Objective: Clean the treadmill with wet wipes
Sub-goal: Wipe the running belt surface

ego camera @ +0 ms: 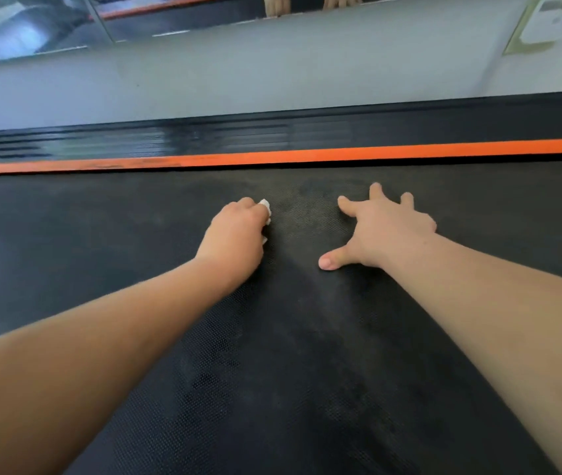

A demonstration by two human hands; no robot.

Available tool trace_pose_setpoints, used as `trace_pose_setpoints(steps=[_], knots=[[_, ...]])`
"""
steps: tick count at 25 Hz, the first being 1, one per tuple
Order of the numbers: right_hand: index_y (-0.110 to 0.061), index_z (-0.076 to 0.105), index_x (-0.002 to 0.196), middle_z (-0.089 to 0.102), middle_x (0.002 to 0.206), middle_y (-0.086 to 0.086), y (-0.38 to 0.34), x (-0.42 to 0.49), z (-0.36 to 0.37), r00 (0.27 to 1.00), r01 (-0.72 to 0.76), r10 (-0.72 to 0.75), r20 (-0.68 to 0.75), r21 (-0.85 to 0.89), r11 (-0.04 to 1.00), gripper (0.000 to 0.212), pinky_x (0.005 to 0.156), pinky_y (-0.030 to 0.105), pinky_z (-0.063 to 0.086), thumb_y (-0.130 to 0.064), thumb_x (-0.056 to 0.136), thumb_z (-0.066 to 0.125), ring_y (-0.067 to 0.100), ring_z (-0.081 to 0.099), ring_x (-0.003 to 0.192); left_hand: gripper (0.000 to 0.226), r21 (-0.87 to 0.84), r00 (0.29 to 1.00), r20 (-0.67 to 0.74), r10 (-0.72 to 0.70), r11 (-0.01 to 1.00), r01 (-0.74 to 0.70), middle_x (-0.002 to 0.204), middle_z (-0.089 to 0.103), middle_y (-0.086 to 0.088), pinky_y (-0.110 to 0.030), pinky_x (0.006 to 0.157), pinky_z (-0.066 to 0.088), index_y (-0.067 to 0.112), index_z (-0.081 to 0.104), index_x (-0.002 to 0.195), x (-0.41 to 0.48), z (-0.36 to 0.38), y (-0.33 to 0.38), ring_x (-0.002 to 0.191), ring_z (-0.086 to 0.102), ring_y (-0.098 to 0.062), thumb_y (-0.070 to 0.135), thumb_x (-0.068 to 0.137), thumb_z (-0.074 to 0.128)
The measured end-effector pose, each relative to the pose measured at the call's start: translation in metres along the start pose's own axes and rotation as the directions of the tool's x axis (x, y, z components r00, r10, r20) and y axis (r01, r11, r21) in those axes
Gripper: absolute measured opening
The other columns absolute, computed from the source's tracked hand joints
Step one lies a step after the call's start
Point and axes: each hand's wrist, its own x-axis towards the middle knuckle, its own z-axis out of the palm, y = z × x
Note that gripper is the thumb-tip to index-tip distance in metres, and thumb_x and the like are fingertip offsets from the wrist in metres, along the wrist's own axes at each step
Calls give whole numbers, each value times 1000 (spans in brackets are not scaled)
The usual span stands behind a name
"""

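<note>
We log: left hand (235,234) clutches wipe (265,206) on belt (290,354); right hand (386,228) splayed flat; damp streaks near, far rail (272,137) unjudged.

The black textured treadmill belt (290,337) runs beside an orange strip (375,154). On it rest the left hand (235,234), gripping a white wipe (265,204), and the right hand (386,231), fingers spread flat.

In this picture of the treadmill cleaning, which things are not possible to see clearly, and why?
Head view:
1. Wet wipe: mostly hidden inside the gripping left hand; only white bits show.
2. Right hand: its palm faces the belt, unseen.
3. Mirror: cut off by the top edge.
4. White wall device: blurred, cut by the top right corner; its kind is unclear.
5. The belt's ends: beyond the left and right edges.
</note>
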Motion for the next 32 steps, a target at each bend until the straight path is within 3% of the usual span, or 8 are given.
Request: trace_pose_setpoints(steps=[2, 6, 11, 15, 20, 24, 28, 32], knots=[[-60, 12, 154, 1, 171, -5, 5, 5, 1, 999, -7, 7, 36, -5, 1000, 122, 108, 67, 37, -96, 51, 66, 44, 6, 154, 20, 30, 998, 47, 36, 999, -37, 105, 56, -5, -46, 84, 51, 13, 65, 111, 10, -4, -16, 103, 55, -31, 11, 91, 65], [-61, 14, 154, 0, 171, -9, 4, 9, 3, 998, -30, 28, 53, 33, 999, 124, 110, 65, 37, -94, 49, 70, 43, 4, 155, 22, 13, 982, -16, -188, 982, 188, 112, 60, -9, -41, 87, 48, 14, 66, 112, 28, -2, -14, 107, 57, -34, 13, 90, 67], [-63, 11, 153, -2, 170, -11, 2, 11, 4, 998, -37, 35, 46, 39, 999, 123, 109, 64, 37, -94, 50, 69, 40, 1, 155, 27, -18, 960, 68, 272, 962, -271, 113, 58, -4, -41, 90, 48, 17, 64, 117, 8, 9, 39, 108, 55, -26, 15, 90, 67], [-62, 12, 154, -3, 171, -9, 2, 9, 4, 998, -30, 28, 51, 43, 999, 123, 111, 65, 35, -93, 50, 70, 41, 0, 155, 23, 10, 993, -13, -120, 993, 121, 113, 60, -7, -43, 90, 49, 14, 65, 113, 37, 4, 2, 109, 57, -32, 13, 90, 66], [-62, 13, 153, -2, 171, -10, 3, 10, 6, 999, -28, 26, 30, 62, 998, 122, 111, 64, 35, -93, 50, 71, 40, 0, 156, 29, -26, 946, 87, 313, 950, -312, 114, 59, -2, -39, 91, 47, 18, 64, 119, 16, 7, 46, 110, 55, -25, 16, 90, 68], [-62, 12, 153, -3, 171, -10, 4, 9, 6, 999, -26, 24, 27, 66, 998, 122, 111, 64, 35, -92, 51, 71, 41, 0, 155, 28, -2, 997, 61, -40, 999, 40, 116, 59, -5, -42, 93, 48, 18, 65, 120, 28, -3, 21, 112, 56, -29, 16, 92, 66], [-62, 12, 153, -3, 171, -10, 4, 10, 6, 999, -31, 29, 22, 62, 998, 122, 111, 64, 34, -92, 51, 71, 40, -2, 156, 26, -88, 933, 157, 324, 946, -313, 113, 54, 1, -41, 90, 49, 21, 60, 118, -23, 0, 62, 107, 53, -22, 17, 93, 64], [-61, 11, 154, -4, 171, -8, 5, 9, 4, 999, -23, 21, 31, 45, 999, 122, 111, 65, 35, -93, 52, 69, 43, -1, 155, 27, -5, 993, 114, -36, 999, 37, 116, 56, -2, -38, 92, 47, 20, 61, 120, -7, -6, 23, 112, 55, -25, 19, 93, 65]])
